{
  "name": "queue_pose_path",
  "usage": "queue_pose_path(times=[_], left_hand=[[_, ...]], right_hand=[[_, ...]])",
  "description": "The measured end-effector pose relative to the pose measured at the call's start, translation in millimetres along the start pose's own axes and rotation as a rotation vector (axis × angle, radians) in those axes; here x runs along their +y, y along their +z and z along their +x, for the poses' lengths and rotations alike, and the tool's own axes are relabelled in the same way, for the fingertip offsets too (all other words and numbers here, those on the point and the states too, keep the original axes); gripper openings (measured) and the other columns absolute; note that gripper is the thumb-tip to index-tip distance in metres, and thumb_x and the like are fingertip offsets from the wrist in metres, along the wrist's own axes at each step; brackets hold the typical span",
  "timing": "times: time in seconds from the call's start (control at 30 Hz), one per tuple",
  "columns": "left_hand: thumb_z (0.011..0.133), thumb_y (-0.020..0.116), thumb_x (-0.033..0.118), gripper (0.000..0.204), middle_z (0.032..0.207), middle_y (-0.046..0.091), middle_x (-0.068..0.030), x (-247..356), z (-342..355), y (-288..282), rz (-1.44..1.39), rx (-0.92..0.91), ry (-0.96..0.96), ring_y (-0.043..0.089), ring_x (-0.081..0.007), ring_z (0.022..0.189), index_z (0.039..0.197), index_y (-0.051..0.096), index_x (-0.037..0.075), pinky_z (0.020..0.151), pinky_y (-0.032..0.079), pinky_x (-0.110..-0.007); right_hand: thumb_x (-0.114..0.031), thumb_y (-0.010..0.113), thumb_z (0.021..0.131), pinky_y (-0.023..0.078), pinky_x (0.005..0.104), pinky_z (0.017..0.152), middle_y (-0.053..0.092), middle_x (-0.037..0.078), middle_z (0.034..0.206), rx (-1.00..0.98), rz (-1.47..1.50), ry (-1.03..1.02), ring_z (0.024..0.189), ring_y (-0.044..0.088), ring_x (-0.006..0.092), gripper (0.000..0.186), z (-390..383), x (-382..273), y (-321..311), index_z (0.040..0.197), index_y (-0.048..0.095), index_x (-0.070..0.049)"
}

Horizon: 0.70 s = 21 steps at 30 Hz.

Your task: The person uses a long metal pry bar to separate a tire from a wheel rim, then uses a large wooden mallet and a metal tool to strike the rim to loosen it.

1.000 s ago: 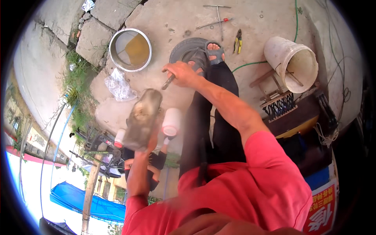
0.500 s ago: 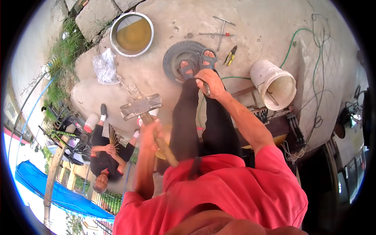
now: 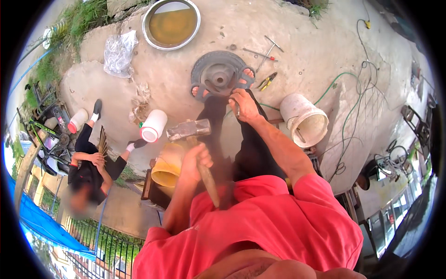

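Observation:
My left hand (image 3: 195, 161) is wrapped round the wooden handle of a sledgehammer (image 3: 187, 130), raised left of my legs with its blocky metal head up. My right hand (image 3: 245, 104) is closed on a short metal bar (image 3: 237, 109) above the wheel's near side; its lower end is hidden. On the ground between my sandalled feet lies a small wheel with a black tyre (image 3: 214, 57). My feet are against its left and right sides.
Beyond the wheel stands a metal basin (image 3: 197, 29) of brownish water. Yellow-handled pliers (image 3: 268, 82) and a T-shaped wrench (image 3: 271, 50) lie right of it. A white bucket (image 3: 297, 106), green hose (image 3: 332, 87) and yellow bucket (image 3: 167, 169) are nearby. Another person (image 3: 90, 172) sits at left, holding a fan.
The sledgehammer has moved right, closer to my right hand, and its handle stands more upright. My left foot has shifted to the wheel's left side. My head view has shifted too.

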<state>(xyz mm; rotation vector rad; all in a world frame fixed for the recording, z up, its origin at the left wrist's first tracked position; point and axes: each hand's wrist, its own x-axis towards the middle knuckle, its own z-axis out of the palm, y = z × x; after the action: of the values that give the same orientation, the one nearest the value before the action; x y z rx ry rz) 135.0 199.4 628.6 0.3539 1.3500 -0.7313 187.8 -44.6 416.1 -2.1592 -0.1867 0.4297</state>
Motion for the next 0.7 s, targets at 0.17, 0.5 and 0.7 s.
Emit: queue_pose_path(times=[0.17,0.5,0.7], left_hand=[[0.093,0.067,0.021,0.016,0.068,0.043,0.0027,20,11,-35,-0.019,0.033,-0.011,0.04,-0.0125,0.056,0.094,0.053,0.015,0.055,0.037,-0.033],[0.096,0.061,0.02,0.019,0.065,0.044,0.0046,87,12,-92,-0.137,0.08,0.05,0.038,-0.0093,0.05,0.083,0.047,0.018,0.052,0.035,-0.029],[0.097,0.06,0.019,0.019,0.065,0.043,0.0045,95,20,-90,-0.233,0.048,0.092,0.038,-0.0092,0.05,0.083,0.047,0.018,0.051,0.034,-0.028]], right_hand=[[-0.014,0.069,0.087,0.052,0.0454,0.09,0.061,0.016,0.114,-0.038,-0.026,0.012,0.101,0.062,0.0384,0.018,24,-20,32,0.102,0.066,-0.004],[-0.022,0.068,0.088,0.048,0.0455,0.091,0.062,0.011,0.11,-0.201,-0.244,-0.052,0.101,0.059,0.0358,0.016,65,-73,95,0.096,0.067,-0.008],[-0.023,0.069,0.086,0.047,0.0453,0.092,0.062,0.01,0.109,-0.493,-0.365,0.04,0.103,0.056,0.0363,0.016,68,-91,110,0.097,0.066,-0.01]])
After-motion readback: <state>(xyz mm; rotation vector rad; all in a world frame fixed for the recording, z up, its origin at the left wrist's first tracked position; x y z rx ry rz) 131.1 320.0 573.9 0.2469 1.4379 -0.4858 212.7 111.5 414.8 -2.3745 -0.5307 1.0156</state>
